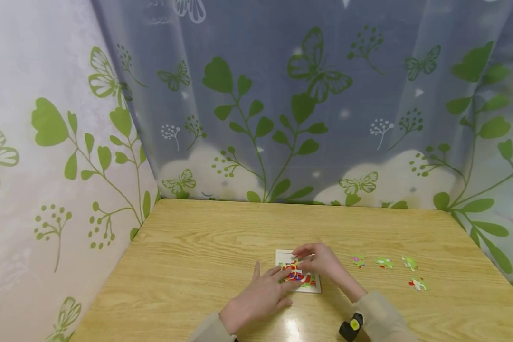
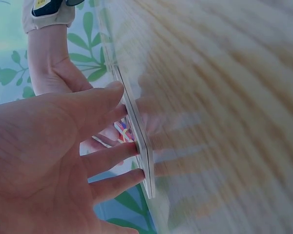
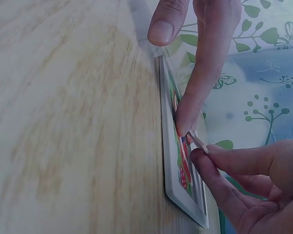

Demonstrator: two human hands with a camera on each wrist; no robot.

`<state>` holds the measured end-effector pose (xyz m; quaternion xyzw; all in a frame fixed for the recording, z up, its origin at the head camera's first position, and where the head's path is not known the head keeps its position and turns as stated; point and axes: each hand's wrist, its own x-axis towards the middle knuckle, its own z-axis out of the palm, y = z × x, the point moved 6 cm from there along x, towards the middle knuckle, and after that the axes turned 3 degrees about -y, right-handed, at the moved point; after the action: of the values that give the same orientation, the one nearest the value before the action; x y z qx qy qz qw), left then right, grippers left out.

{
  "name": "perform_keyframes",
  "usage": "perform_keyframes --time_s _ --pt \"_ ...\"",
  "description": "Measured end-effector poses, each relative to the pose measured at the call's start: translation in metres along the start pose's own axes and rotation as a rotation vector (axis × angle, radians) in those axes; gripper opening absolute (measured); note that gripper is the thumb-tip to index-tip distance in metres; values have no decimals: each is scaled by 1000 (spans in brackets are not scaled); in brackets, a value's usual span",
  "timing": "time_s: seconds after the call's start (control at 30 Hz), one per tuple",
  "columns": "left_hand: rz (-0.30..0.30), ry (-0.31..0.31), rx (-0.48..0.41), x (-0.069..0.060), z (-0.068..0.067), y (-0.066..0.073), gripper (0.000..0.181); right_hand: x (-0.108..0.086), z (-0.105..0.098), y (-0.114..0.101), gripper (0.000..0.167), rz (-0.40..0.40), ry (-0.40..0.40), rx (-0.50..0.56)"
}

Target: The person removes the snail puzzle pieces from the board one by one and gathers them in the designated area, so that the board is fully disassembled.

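Note:
A jigsaw puzzle board [image 1: 283, 257] with a white frame and a colourful picture lies flat on the table. My left hand [image 1: 261, 293] reaches over its left side with fingers spread and mostly straight, their tips touching the board. In the right wrist view, one left finger [image 3: 200, 85] presses on the picture. My right hand [image 1: 323, 261] is over the board's upper right, pinching a small puzzle piece [image 3: 198, 142] between thumb and finger. That piece is tilted, its edge close to the left fingertip. The hands cover part of the picture.
Several loose puzzle pieces [image 1: 384, 262] lie on the wooden table [image 1: 196, 237] to the right of the board. A patterned curtain [image 1: 256, 156] hangs behind the table's far edge. A black device [image 1: 350, 327] is strapped at the right sleeve.

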<state>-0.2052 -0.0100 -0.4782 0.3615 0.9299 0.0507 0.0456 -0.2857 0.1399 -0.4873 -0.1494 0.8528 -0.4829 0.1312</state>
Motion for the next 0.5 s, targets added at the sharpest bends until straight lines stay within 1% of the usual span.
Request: perform_keyframes --time_s 0.1,0.17,0.3,0.4,0.5 --pt "1 -6 -8 0 -1 1 49 -1 -1 1 33 17 7 25" --pt "-1 -7 -6 0 -1 1 49 -1 -3 2 33 18 19 20" --pt "-16 -11 -12 0 -2 1 50 -1 -10 -1 30 -28 40 -47" --pt "-26 -14 -16 0 -3 0 51 -2 -18 -4 29 -54 56 -74" --pt "-25 -14 -13 1 -3 0 52 -2 -24 -6 29 -51 77 -54"
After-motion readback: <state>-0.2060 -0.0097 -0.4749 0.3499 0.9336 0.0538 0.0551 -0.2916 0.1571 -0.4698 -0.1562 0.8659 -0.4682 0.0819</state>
